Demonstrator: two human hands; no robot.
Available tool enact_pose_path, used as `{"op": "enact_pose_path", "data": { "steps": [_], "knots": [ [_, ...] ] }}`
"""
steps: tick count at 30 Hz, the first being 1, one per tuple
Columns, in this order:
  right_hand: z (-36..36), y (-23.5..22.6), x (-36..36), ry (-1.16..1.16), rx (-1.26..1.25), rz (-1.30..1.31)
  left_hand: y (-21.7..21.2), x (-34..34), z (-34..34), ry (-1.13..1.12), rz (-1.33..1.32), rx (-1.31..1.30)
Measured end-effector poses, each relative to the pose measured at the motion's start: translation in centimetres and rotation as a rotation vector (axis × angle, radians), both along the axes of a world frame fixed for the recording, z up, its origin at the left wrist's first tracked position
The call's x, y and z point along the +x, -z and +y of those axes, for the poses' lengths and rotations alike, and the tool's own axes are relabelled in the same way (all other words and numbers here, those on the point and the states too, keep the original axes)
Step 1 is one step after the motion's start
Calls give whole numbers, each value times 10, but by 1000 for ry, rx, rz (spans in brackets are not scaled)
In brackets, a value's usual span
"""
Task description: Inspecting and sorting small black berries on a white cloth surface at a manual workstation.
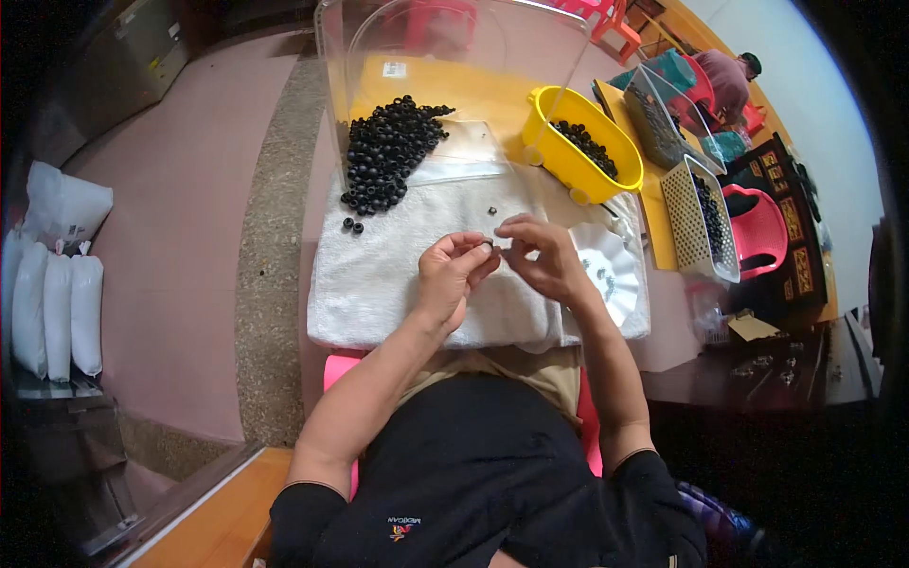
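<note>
A: What is taking up the most room?

B: A white towel [369, 293] is covering the near middle, probably serving to keep small round things from rolling. Over its far side a clear plastic container [329, 85] is standing, seemingly open toward the person, though its see-through walls are making that hard to judge.

A: What is coming next in size?

B: A yellow tub [559, 159] is sitting far right, holding loose dark pieces [589, 151]; its angled placing is perhaps suiting the right arm. Far left, a pile of black beads [390, 151] is spilling onto the towel, likely so that single ones are lying within reach. Near right, a white fluted dish [625, 295] is resting beside the right forearm, small dark bits showing inside.

A: And the hands?

B: The left hand [450, 282] is pinching a small dark ring [489, 243] between thumb and forefinger above the towel's middle, apparently presenting it to the other side. The right hand [547, 260] is hovering just beside it, fingers curled; whether it is gripping anything tiny cannot be told.

A: What is smallest?

B: Two stray beads [352, 224] are lying by the pile's near edge, and one tiny dark piece [492, 210] is resting just beyond the fingertips.
</note>
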State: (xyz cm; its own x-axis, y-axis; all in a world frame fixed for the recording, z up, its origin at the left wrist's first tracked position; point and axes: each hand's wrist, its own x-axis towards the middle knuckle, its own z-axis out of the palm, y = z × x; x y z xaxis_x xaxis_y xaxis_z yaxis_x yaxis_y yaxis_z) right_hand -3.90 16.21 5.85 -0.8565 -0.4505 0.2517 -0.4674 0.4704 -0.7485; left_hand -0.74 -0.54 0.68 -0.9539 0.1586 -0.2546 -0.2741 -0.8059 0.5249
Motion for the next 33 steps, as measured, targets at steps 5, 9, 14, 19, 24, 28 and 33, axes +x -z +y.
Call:
{"op": "enact_pose_path", "data": {
  "steps": [5, 9, 14, 19, 24, 28, 33],
  "knots": [
    [-9, 15, 21, 38, -2, 407, 9, 2, 4, 48, 19, 17],
    [-9, 17, 24, 103, 58, 499, 7, 2, 3, 100, 9, -8],
    [-2, 10, 27, 53, 37, 485, -2, 5, 4, 182, 42, -74],
    [10, 13, 36, 47, 4, 401, -5, 7, 8, 222, 71, -159],
    [45, 4, 46, 144, 0, 264, -2, 12, 10, 237, 34, -221],
    [112, 5, 41, 345, 188, 269, -2, 12, 11, 235, 29, -224],
    [142, -13, 52, 457, 403, 13, -1, 13, 14, 234, 26, -216]
  ]
}}
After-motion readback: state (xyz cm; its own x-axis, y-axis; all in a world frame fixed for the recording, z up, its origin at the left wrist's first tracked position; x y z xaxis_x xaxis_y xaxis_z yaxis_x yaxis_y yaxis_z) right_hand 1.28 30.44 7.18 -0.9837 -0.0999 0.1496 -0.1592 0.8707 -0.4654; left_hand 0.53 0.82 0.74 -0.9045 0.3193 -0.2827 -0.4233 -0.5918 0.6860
